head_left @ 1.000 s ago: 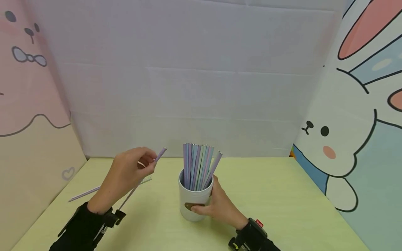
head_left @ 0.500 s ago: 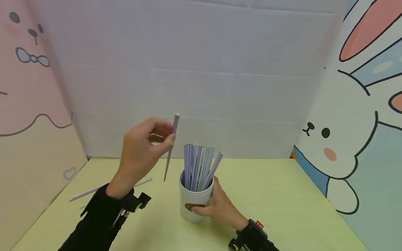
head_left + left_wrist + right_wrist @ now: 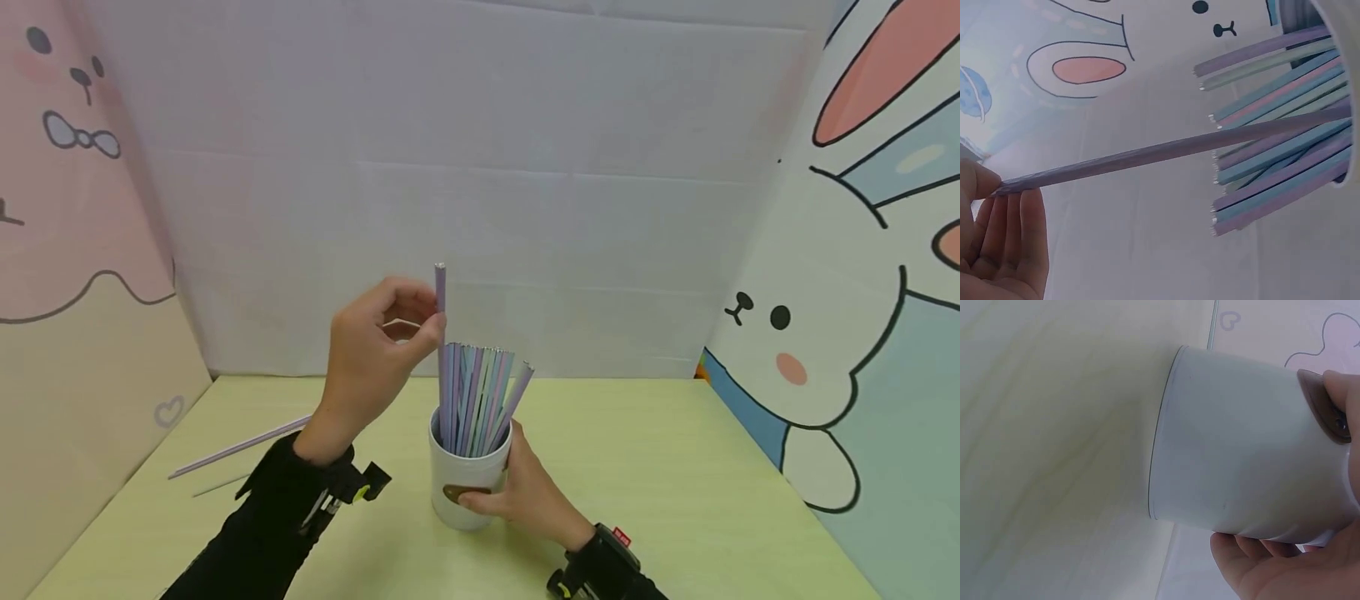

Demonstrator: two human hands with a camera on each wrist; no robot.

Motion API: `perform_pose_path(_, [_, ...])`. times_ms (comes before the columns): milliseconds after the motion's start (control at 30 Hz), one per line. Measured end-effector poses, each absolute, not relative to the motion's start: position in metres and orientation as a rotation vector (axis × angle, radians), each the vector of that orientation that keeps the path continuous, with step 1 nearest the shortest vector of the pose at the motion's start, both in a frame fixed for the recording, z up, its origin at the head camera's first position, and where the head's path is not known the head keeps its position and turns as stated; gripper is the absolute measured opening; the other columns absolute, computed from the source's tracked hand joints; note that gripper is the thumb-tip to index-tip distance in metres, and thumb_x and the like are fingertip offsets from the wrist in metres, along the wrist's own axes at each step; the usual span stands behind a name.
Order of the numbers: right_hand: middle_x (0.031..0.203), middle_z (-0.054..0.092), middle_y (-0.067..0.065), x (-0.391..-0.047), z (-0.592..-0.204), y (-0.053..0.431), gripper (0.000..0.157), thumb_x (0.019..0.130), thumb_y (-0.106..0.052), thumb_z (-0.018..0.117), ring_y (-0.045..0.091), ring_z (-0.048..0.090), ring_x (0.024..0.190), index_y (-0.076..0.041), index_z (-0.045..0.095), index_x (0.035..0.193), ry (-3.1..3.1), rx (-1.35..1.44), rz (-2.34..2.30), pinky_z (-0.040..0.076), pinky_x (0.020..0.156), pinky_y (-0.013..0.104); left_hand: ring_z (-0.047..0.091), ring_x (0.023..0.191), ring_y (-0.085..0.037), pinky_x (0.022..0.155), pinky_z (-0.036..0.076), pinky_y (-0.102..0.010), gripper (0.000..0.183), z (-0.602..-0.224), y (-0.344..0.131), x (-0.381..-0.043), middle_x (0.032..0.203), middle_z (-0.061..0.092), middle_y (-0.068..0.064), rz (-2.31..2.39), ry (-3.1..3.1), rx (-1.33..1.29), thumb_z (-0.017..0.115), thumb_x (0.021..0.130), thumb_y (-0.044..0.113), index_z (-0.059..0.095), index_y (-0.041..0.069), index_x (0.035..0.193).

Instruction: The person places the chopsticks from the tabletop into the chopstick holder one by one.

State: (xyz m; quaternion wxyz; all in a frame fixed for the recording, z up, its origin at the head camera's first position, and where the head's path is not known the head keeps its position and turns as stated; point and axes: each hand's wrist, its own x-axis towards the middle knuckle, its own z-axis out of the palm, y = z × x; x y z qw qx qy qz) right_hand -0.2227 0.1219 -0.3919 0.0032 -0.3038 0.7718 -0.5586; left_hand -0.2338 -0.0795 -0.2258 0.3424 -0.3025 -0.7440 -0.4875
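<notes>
In the head view my left hand (image 3: 386,358) pinches a purple chopstick (image 3: 440,287) near its top between thumb and fingertips. The chopstick stands almost upright at the left side of a white cup (image 3: 459,492); in the left wrist view its lower end reaches into the cup mouth. Several pastel chopsticks (image 3: 476,400) in purple, blue, green and pink stand in the cup, their silvery ends up. My right hand (image 3: 536,500) grips the cup from the right, thumb on the brown patch (image 3: 1325,406) and fingers round the far side.
Purple chopsticks (image 3: 240,446) and a pale green one (image 3: 221,485) lie on the pale yellow table (image 3: 675,483) at the left, partly hidden behind my left forearm. A white cloth backdrop (image 3: 600,250) and cartoon-printed side panels (image 3: 840,375) enclose the table.
My left hand has lifted the purple chopstick, turned it upright and carried it right to the cup. The right hand and the cup have stayed in place.
</notes>
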Motion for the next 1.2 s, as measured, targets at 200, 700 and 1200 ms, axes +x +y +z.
perform_pose_path(200, [0.136,0.041,0.007,-0.223,-0.39,0.123,0.103,0.073,-0.013,0.083,0.022,0.046,0.12,-0.012,0.011,0.147,2.413,-0.924,-1.749,0.039,0.1,0.048,0.06,0.077,-0.008,0.067,0.055,-0.036,0.016,-0.253,-0.074,-0.245,0.086,0.063,0.001,-1.281,-2.025,-0.757,0.066,0.086,0.004,0.061,0.009,0.1])
perform_pose_path(700, [0.138,0.039,-0.003,-0.236,-0.413,0.123,0.109,0.072,-0.023,0.085,0.015,0.045,0.121,-0.023,0.008,0.149,2.449,-0.897,-1.743,0.039,0.101,0.045,0.06,0.076,-0.006,0.064,0.055,-0.026,0.017,-0.326,-0.075,-0.279,0.086,0.061,0.007,-1.335,-2.18,-0.704,0.068,0.087,0.013,0.061,0.017,0.101])
perform_pose_path(1200, [0.136,0.041,0.012,-0.226,-0.394,0.123,0.103,0.073,-0.007,0.082,0.03,0.046,0.119,-0.007,0.01,0.147,2.431,-0.999,-1.77,0.04,0.099,0.048,0.057,0.071,0.0,0.064,0.053,-0.021,0.018,-0.344,-0.082,-0.279,0.082,0.061,0.01,-1.097,-2.309,-0.729,0.073,0.083,0.017,0.062,0.016,0.098])
